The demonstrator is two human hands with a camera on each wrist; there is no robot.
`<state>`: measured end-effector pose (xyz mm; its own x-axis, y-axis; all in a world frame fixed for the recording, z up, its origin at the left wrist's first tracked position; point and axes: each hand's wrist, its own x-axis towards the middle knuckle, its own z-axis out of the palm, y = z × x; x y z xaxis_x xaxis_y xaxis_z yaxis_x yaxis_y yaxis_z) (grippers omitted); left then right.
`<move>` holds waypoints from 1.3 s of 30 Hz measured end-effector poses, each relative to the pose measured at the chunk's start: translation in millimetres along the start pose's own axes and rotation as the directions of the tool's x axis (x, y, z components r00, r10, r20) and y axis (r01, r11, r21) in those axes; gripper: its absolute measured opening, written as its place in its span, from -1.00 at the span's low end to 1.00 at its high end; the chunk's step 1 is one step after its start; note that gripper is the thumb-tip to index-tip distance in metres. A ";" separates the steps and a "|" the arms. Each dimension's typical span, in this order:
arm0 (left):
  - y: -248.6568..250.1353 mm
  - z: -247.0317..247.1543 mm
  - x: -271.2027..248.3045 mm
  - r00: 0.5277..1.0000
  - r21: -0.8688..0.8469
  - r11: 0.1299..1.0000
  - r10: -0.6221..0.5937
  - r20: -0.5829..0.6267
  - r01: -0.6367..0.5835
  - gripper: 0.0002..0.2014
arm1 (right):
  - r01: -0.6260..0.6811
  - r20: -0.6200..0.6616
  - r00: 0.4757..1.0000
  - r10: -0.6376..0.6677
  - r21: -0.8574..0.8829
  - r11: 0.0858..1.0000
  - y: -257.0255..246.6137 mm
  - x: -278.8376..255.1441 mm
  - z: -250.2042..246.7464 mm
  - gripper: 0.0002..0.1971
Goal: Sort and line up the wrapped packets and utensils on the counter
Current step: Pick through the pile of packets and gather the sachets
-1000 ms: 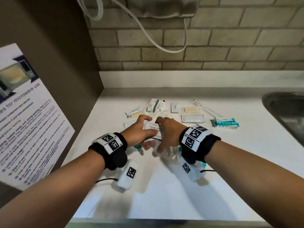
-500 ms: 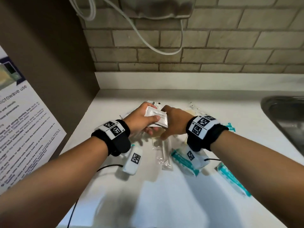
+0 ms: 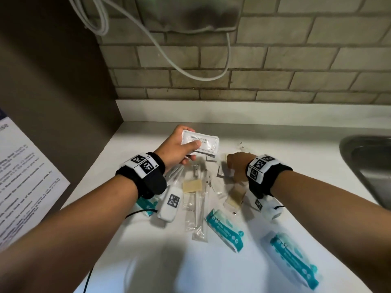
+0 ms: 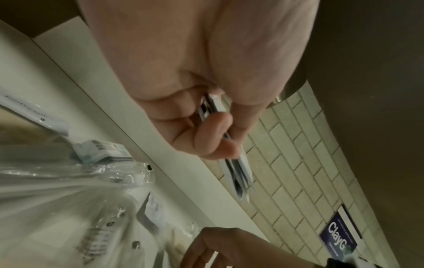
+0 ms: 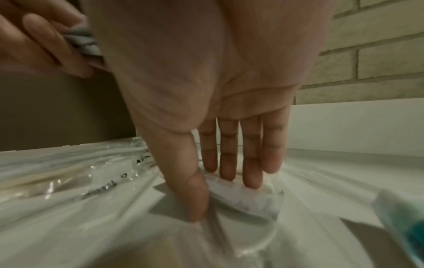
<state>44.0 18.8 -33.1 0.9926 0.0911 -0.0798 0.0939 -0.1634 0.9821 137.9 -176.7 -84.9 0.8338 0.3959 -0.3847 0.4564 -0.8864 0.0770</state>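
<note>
Counter (image 3: 275,261), white, meets a brick wall (image 3: 296,60) behind; steel sink (image 3: 368,166) at right. 3 teal wipe packs show, the clearest being wipe pack (image 3: 225,229). Shampoo sachets (image 3: 200,142), a thin white printed stack, are held above the counter, pinched by left hand (image 3: 176,150). Right hand (image 3: 237,166) has straight fingers (image 5: 229,159) pressed together, thumb touching a white packet (image 5: 241,197) on the counter.

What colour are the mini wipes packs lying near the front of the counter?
Teal and white; the mini wipes packs show best in the head view.
</note>
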 end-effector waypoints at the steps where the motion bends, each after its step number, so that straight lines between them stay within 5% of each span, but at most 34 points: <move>1: -1.7 0.1 0.2 1.000 0.003 1.000 0.000 -0.013 0.000 -0.76 | 0.026 -0.012 1.000 -0.025 0.033 0.999 -4.0 -9.5 -7.2 -0.72; 6: -11.4 -1.2 -3.6 0.997 0.038 0.998 -0.037 -0.066 0.040 -0.72 | 0.107 -0.059 0.994 -0.094 0.281 0.954 -0.4 -27.2 -33.9 -0.81; 10: -16.1 0.1 -7.8 0.985 0.003 0.994 -0.106 -0.138 0.107 -0.76 | 0.161 -0.133 0.986 -0.098 0.629 0.761 8.3 -34.4 -49.5 -0.87; 17: -13.3 13.6 -15.8 0.982 0.053 0.989 -0.132 -0.139 0.140 -0.77 | 0.226 -0.271 0.961 -0.048 0.677 0.700 14.7 -51.5 -59.2 -0.99; 20: -14.9 24.9 -14.3 0.983 0.053 0.988 -0.141 -0.116 0.148 -0.85 | 0.286 -0.273 0.955 -0.115 0.744 0.604 12.6 -63.8 -63.4 -0.88; 26: 2.2 64.9 1.4 0.988 -0.052 0.987 -0.155 0.007 0.155 -0.47 | 0.331 -0.287 0.941 -0.180 0.670 0.664 12.6 -68.1 -56.8 -0.86; 31: 16.9 111.1 21.9 0.987 0.040 0.990 -0.136 0.087 0.133 -0.87 | 0.274 -0.380 0.925 -0.027 0.614 0.740 63.6 -70.8 -46.1 -0.61; 35: 30.7 151.2 42.5 0.980 0.075 0.993 -0.104 0.170 0.092 -0.77 | 0.148 -0.170 0.985 -0.024 0.774 0.616 116.4 -70.7 -38.3 -0.45; 39: 38.8 190.0 71.3 0.960 0.140 0.989 -0.075 0.270 0.038 -0.63 | 0.065 -0.040 0.998 -0.053 0.748 0.660 164.3 -62.0 -33.9 -0.53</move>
<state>132.9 -167.8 -33.2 0.9665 -0.1651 -0.1966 0.1417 -0.2955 0.9448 171.7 -338.8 -17.2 0.8204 0.4512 -0.3512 0.1229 -0.7389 -0.6625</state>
